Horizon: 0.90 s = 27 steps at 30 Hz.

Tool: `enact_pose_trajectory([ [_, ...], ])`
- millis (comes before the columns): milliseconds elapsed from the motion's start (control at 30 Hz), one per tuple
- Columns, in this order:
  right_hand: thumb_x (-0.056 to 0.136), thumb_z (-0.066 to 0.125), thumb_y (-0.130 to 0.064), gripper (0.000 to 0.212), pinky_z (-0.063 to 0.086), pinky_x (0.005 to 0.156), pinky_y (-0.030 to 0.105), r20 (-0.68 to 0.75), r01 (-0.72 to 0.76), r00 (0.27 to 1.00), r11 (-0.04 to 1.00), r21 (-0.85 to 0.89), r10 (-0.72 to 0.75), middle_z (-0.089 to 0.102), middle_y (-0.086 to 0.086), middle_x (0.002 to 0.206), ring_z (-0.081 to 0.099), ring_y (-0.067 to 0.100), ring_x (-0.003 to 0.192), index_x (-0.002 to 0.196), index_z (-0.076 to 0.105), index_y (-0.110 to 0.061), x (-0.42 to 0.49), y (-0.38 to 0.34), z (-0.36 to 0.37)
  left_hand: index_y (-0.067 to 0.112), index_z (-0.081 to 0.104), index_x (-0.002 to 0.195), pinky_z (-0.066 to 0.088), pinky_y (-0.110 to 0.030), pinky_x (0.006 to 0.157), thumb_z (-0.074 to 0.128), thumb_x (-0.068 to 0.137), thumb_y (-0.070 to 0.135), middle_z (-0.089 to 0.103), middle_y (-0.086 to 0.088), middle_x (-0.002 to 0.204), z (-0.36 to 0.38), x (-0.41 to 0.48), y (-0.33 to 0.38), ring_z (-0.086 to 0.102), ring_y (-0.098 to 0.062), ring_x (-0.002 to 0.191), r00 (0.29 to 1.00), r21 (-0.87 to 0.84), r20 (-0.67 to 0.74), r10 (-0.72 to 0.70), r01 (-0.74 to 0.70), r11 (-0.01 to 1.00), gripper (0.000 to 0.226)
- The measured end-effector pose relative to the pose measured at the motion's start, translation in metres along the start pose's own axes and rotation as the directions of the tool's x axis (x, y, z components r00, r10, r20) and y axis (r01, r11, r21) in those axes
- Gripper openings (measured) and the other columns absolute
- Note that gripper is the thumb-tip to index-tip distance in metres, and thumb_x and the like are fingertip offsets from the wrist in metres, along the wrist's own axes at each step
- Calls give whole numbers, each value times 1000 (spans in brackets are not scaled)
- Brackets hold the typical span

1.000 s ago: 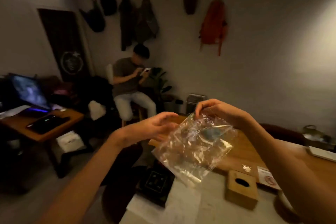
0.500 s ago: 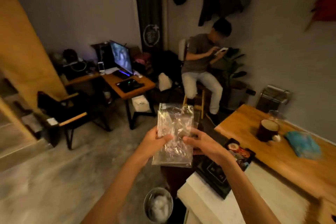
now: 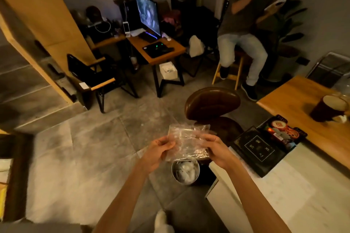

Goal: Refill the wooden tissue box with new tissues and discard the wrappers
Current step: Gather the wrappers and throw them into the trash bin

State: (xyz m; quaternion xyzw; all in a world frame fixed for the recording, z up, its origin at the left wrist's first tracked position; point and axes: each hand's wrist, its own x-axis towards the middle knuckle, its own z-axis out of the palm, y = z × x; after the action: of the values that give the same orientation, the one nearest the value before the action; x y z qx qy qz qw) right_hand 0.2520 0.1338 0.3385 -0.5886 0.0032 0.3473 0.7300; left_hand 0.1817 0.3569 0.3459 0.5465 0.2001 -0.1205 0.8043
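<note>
A clear, crumpled plastic wrapper [image 3: 187,141] is stretched between both hands over the floor. My left hand [image 3: 158,152] pinches its left edge and my right hand [image 3: 217,150] grips its right edge. Directly beneath the wrapper stands a small round metal bin [image 3: 186,171] on the floor, with white crumpled material inside. The wooden tissue box is out of view.
A white counter [image 3: 284,195] with a black box [image 3: 259,149] on it is at the right, joined to a wooden table [image 3: 295,106] holding a dark cup [image 3: 330,108]. A brown stool [image 3: 212,104] stands just behind the bin. A person sits at the back right; a desk with a monitor is behind.
The view has tilted downward toward the floor and bin. Both hands have lowered the wrapper so it now hangs just above the metal bin.
</note>
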Motion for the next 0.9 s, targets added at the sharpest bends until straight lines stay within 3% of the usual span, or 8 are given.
enact_pose_trajectory([
  [200, 90, 56, 2, 29, 48, 83, 34, -7, -96, 995, 989, -110, 96, 76, 5, 98, 66, 23, 92, 99, 79, -14, 37, 35, 29, 9, 74, 68, 56, -22, 57, 41, 86, -23, 72, -8, 70, -67, 42, -29, 69, -15, 63, 999, 116, -7, -49, 49, 992, 50],
  [300, 93, 47, -12, 37, 37, 103, 51, 85, -246, 968, 959, 138, 236, 60, 20, 121, 54, 38, 111, 122, 68, -8, 58, 64, 29, 2, 72, 67, 55, -33, 75, 38, 74, -24, 73, -11, 74, -117, 72, -46, 64, -27, 76, 998, 330, 44, -52, 35, 943, 43],
  [367, 94, 50, -34, 46, 40, 99, 49, 59, -372, 928, 904, 212, 368, 56, 19, 116, 53, 35, 103, 135, 58, -14, 79, 88, 32, -2, 72, 69, 52, -36, 88, 39, 73, -23, 73, -17, 83, -144, 94, -59, 64, -28, 87, 990, 443, 111, -85, 27, 896, 39],
  [433, 89, 60, -41, 51, 50, 89, 40, -11, -448, 894, 894, 14, 449, 63, 10, 106, 60, 26, 94, 136, 55, -23, 104, 114, 36, 7, 72, 69, 52, -31, 93, 44, 75, -24, 72, -13, 83, -166, 119, -80, 67, -19, 88, 978, 508, 154, -142, 44, 860, 42],
  [533, 88, 67, -14, 48, 54, 84, 28, 11, -479, 851, 784, -395, 525, 69, 0, 114, 67, 14, 100, 134, 56, -22, 148, 150, 37, 22, 74, 72, 54, -32, 89, 49, 74, -9, 74, -1, 82, -187, 160, -116, 70, -13, 84, 917, 587, 295, -269, 48, 808, 40],
  [667, 81, 66, -5, 36, 57, 87, 42, -51, -516, 784, 603, -609, 619, 72, 1, 100, 69, 19, 90, 104, 68, -33, 213, 227, 1, 4, 70, 107, 47, -27, 96, 43, 82, -19, 66, -11, 114, -202, 223, -153, 61, -17, 110, 801, 672, 360, -478, 133, 729, 44],
  [800, 84, 61, -4, 34, 57, 74, 38, -334, -616, 785, 599, -511, 522, 66, 5, 101, 65, 20, 83, 109, 61, -26, 271, 319, -43, 1, 57, 125, 46, -28, 86, 35, 87, -18, 62, -8, 121, -226, 293, -215, 60, -18, 109, 912, 360, 55, -407, 363, 860, 48],
  [900, 86, 60, -10, 36, 53, 86, 41, -597, -662, 713, 632, -402, 367, 64, 9, 115, 62, 29, 100, 120, 57, -20, 303, 374, -63, -3, 59, 121, 47, -23, 73, 35, 86, -20, 62, -10, 105, -240, 337, -274, 56, -26, 99, 898, 280, -293, -328, 408, 869, 46],
])
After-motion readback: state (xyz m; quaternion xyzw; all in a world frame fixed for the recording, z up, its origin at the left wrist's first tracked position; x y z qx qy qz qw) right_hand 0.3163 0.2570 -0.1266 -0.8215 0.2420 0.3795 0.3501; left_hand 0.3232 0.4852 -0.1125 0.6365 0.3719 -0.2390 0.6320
